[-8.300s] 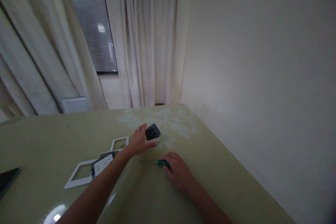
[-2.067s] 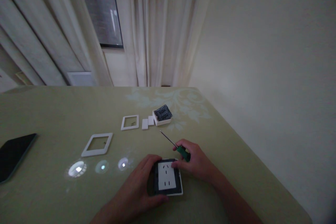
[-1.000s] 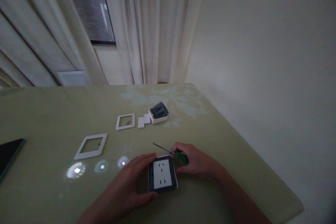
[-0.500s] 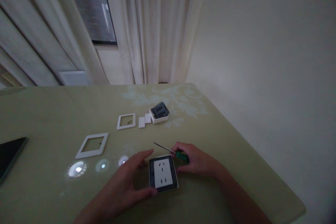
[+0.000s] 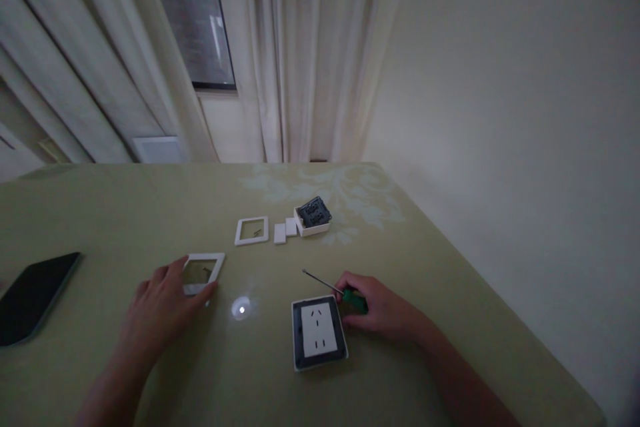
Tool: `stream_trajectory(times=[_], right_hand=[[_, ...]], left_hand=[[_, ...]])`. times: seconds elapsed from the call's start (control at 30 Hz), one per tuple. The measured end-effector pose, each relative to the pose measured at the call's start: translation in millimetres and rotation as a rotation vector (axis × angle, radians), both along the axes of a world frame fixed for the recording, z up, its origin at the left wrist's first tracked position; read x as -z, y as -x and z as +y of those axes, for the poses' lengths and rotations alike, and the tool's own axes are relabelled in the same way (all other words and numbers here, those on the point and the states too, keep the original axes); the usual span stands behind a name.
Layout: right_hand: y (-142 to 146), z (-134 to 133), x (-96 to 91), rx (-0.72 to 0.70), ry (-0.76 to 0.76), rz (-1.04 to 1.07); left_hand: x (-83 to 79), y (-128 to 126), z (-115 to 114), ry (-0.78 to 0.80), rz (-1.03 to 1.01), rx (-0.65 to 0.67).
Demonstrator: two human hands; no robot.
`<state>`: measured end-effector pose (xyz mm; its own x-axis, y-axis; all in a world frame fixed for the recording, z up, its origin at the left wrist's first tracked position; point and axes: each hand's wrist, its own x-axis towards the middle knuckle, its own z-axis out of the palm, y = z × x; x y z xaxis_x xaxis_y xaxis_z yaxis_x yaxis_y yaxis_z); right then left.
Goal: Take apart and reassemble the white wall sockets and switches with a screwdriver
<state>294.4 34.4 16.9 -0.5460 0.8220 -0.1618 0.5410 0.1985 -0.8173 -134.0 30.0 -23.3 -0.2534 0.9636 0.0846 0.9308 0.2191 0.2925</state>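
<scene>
My left hand [image 5: 163,303] reaches across a white square cover frame [image 5: 214,268], with the fingers at its left side and the thumb at its near right corner. It appears to grip the frame, which rests on the table; small dark screws [image 5: 207,271] show inside its opening. A screwdriver [image 5: 354,300] with a green handle is held in my closed right hand [image 5: 377,307], its thin shaft pointing up and left. Just left of that hand, a wall socket [image 5: 319,330] with a white face and dark surround sits in a white box.
Farther back lie a second white frame [image 5: 239,232] with screws inside it, two small white plates [image 5: 279,233], and a white box [image 5: 315,229] bearing a dark socket back [image 5: 314,211]. A black flat panel [image 5: 37,297] lies at left. A wall [image 5: 525,147] borders the table's right side.
My left hand has left the socket and moved left to the nearer white frame. My right hand still holds the screwdriver beside the socket. The view has turned slightly left.
</scene>
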Motion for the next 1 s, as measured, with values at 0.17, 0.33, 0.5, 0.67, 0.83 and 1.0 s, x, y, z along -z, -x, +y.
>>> stream_trajectory(times=[0.17,0.33,0.5,0.67,0.83,1.0], right_hand=[[1,0,-0.5,0.002,-0.003,-0.014],[2,-1,-2.4,0.013,0.0,-0.015],[2,0,-1.7,-0.001,-0.009,-0.005],[0,0,0.1,-0.006,-0.025,-0.005],[1,0,-0.7,-0.003,-0.024,-0.018],[1,0,-0.8,-0.006,-0.022,-0.011]], left_hand=[[2.3,-12,-2,0.058,0.13,0.019],[-1.7,-15,0,0.0,0.137,0.044],[-9.0,-18,9,-0.068,0.13,0.068],[-12.1,-23,14,-0.034,0.092,0.037],[-9.2,-20,16,-0.041,0.006,0.037],[-10.2,-18,21,-0.038,-0.139,-0.005]])
